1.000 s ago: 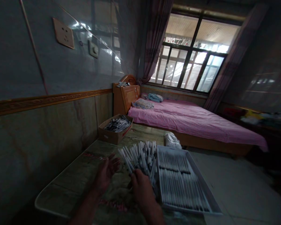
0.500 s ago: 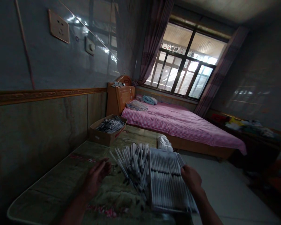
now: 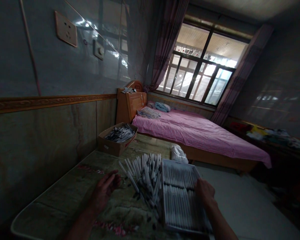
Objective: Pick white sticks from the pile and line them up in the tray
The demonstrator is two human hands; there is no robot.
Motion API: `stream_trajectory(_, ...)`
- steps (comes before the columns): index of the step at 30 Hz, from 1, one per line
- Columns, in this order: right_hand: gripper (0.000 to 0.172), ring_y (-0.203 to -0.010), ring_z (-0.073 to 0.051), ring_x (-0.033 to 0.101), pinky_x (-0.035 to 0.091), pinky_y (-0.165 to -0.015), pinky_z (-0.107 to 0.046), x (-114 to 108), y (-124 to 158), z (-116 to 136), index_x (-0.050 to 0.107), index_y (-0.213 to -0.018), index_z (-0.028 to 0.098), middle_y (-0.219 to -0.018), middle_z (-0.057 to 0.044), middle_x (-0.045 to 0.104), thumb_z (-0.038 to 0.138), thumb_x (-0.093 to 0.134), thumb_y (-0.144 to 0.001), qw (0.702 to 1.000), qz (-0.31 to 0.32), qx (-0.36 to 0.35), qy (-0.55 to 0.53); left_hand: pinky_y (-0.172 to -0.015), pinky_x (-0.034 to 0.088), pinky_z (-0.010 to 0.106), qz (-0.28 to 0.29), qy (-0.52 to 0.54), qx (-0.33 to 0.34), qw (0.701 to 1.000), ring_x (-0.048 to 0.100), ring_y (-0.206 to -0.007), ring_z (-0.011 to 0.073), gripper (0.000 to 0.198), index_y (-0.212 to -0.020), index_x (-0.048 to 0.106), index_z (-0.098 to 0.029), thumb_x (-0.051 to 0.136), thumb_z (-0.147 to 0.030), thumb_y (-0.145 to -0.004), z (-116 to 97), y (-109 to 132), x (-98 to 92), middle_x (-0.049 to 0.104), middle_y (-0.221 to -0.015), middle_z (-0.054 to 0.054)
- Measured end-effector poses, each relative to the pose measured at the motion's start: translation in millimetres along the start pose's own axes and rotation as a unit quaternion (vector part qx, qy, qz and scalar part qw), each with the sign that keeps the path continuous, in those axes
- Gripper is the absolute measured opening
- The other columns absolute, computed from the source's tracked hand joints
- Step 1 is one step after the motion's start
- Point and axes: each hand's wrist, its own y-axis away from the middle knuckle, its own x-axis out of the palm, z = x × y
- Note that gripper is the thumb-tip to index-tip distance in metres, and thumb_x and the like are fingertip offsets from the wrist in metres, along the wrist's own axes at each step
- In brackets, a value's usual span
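Note:
My left hand [image 3: 105, 188] hovers over the table to the left of a heap of pens [image 3: 146, 175]. Its fingers are loosely curved and apart, with nothing seen in them. At the right edge of a shallow tray [image 3: 163, 193] is my right hand [image 3: 205, 193], its fingers closed. Whatever those fingers hold is hidden. Inside the tray, white pen-like sticks [image 3: 181, 203] lie side by side in two rows, with dark ends along the middle. The heap fans out against the tray's left side, white barrels pointing away from me.
A cardboard box [image 3: 110, 147] full of similar pens stands by the wall at the table's far left. Behind the tray lies a white plastic bag [image 3: 178, 154]. Small dark pieces [image 3: 149, 219] lie on the patterned table [image 3: 57, 203]. A bed [image 3: 190, 133] stands beyond.
A light stick stood out at my right hand over the tray's upper right; now it no longer shows there. My left hand has barely moved. The view has shifted slightly.

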Motion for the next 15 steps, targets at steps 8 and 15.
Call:
stream_trajectory(8,0.032,-0.094,-0.023,0.07,0.043,-0.063,-0.026,-22.1,19.4,21.1,0.069,-0.106,0.019,-0.111,-0.012,0.07,0.024,0.039,-0.098,0.999,-0.018,-0.033,-0.021,-0.059,0.056,0.024,0.033,-0.043,0.034,0.998,0.069,-0.062,0.0166,0.029,-0.09,0.071,-0.013,0.081,-0.018,-0.063,2.0,6.4,1.1,0.074,-0.07,0.004)
stream_trajectory(15,0.025,-0.086,-0.016,0.069,0.039,-0.063,-0.022,-42.3,96.4,103.1,0.072,-0.099,0.026,-0.104,-0.003,0.072,0.023,0.049,-0.093,0.96,-0.018,-0.212,-0.184,-0.053,0.048,0.023,0.081,-0.203,0.086,0.972,0.065,-0.057,0.0165,0.027,-0.078,0.072,-0.017,0.083,-0.032,-0.058,17.3,10.0,4.5,0.072,-0.064,0.003)
